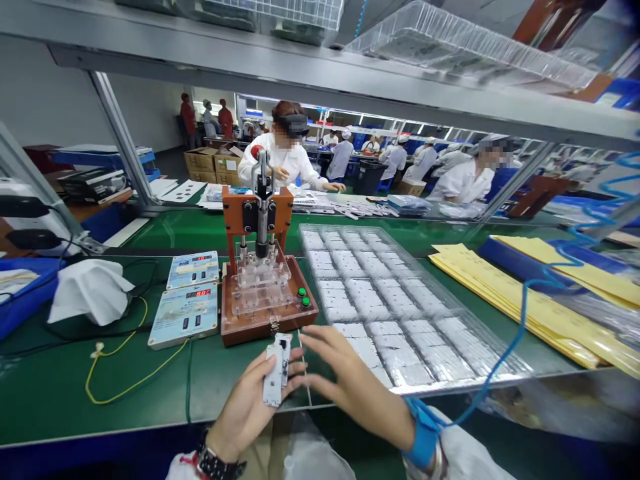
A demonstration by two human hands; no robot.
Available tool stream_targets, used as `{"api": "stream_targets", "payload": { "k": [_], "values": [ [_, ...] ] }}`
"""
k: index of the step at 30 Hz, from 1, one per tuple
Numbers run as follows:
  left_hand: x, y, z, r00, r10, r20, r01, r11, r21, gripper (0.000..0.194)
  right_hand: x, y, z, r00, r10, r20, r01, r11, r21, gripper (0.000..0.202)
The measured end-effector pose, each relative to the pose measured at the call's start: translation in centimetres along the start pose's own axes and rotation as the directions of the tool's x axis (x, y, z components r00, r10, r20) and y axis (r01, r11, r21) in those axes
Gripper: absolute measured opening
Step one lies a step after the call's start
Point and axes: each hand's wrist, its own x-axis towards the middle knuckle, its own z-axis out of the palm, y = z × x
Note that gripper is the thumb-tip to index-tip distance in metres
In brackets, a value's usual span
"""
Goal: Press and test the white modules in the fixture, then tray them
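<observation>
My left hand (245, 400) is closed around white circuit boards (273, 381), with the thumb on top; they look like two narrow boards overlapping, one showing dark components. Close beside them on the right is my right hand (345, 377), its fingers apart and nothing held in it. A blue wrist strap (421, 433) circles my right wrist. Just beyond the boards stands a test fixture (270, 327) with a brown base, clear plastic plates, an upright toggle clamp and green buttons. To my right lies a clear tray (483, 379) filled with white boards in compartments.
Two meter boxes (185, 313) with red digits sit left of the fixture, near a yellow wire (117, 400). A coiled blue cord (523, 313) crosses the right side. Yellow sheets (520, 300) are stacked there. A shelf (320, 77) hangs overhead. A co-worker (280, 157) sits opposite.
</observation>
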Motion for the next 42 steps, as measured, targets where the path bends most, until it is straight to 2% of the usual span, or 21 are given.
{"api": "stream_targets", "payload": {
  "k": [3,9,10,12,14,15,17,20,21,22,24,27,29,32,34,36,39,42],
  "values": [
    [-0.2,-0.1,1.1,1.0,0.0,-0.002,0.0,0.999,-0.046,0.019,0.7,-1.8,0.8,0.994,-0.101,0.031,0.101,0.995,0.007,0.065],
    [-0.4,0.3,2.4,0.999,-0.015,-0.034,0.014,0.999,-0.03,0.022,1.6,-1.2,1.1,0.97,-0.216,-0.111,0.214,0.976,-0.031,0.061],
    [-0.5,0.6,2.4,0.999,0.012,-0.038,-0.012,1.0,-0.016,0.023,1.7,-1.0,0.9,0.963,-0.231,-0.143,0.227,0.973,-0.044,0.059],
    [-0.9,1.5,2.3,0.985,0.156,-0.08,-0.153,0.987,0.038,0.027,1.7,-0.3,0.3,0.957,-0.223,-0.185,0.212,0.974,-0.077,0.057],
    [-1.3,3.0,2.0,0.924,0.356,-0.143,-0.334,0.929,0.157,0.033,2.0,0.4,-0.6,0.963,-0.192,-0.186,0.171,0.977,-0.123,0.054],
    [-1.4,4.0,1.7,0.88,0.447,-0.161,-0.403,0.882,0.245,0.036,2.4,0.8,-1.1,0.969,-0.177,-0.173,0.151,0.977,-0.153,0.054],
    [-1.2,6.0,1.3,0.793,0.591,-0.145,-0.467,0.744,0.478,0.041,3.6,1.6,-2.2,0.979,-0.159,-0.128,0.126,0.964,-0.236,0.053],
    [0.1,8.7,0.8,0.656,0.755,-0.01,-0.441,0.394,0.806,0.047,6.6,2.4,-3.3,0.991,-0.135,-0.025,0.118,0.931,-0.346,0.05],
    [0.8,9.4,0.7,0.63,0.775,0.054,-0.412,0.274,0.869,0.045,7.8,2.6,-3.5,0.992,-0.128,0.009,0.123,0.925,-0.359,0.048],
    [1.5,10.0,0.6,0.623,0.774,0.115,-0.381,0.172,0.909,0.04,9.0,2.7,-3.5,0.991,-0.126,0.04,0.132,0.927,-0.35,0.047],
    [3.0,10.8,0.7,0.655,0.726,0.209,-0.334,0.03,0.942,0.032,11.1,2.9,-3.2,0.987,-0.13,0.093,0.151,0.95,-0.273,0.048],
    [4.8,11.4,1.0,0.707,0.648,0.284,-0.299,-0.09,0.95,0.031,13.3,3.3,-1.8,0.983,-0.133,0.126,0.144,0.986,-0.079,0.05],
    [5.6,11.6,1.0,0.71,0.623,0.328,-0.295,-0.159,0.942,0.032,13.9,3.8,-0.3,0.988,-0.12,0.099,0.111,0.989,0.097,0.052],
    [6.0,12.0,0.8,0.711,0.58,0.398,-0.287,-0.277,0.917,0.033,14.0,4.3,1.6,0.994,-0.096,0.045,0.076,0.943,0.325,0.056],
    [6.0,12.3,0.5,0.727,0.528,0.439,-0.258,-0.382,0.887,0.032,13.9,4.6,2.3,0.996,-0.088,0.015,0.077,0.933,0.352,0.058],
    [5.7,12.7,0.3,0.763,0.452,0.463,-0.237,-0.47,0.85,0.034,13.9,4.9,2.4,0.994,-0.113,0.006,0.105,0.938,0.329,0.057],
    [5.3,13.3,0.4,0.834,0.315,0.453,-0.26,-0.499,0.827,0.041,14.3,5.3,1.8,0.982,-0.181,0.055,0.162,0.953,0.256,0.047],
    [5.0,13.7,0.9,0.869,0.223,0.442,-0.279,-0.517,0.809,0.044,14.8,5.3,1.3,0.971,-0.22,0.094,0.205,0.967,0.151,0.04]
  ]
}}
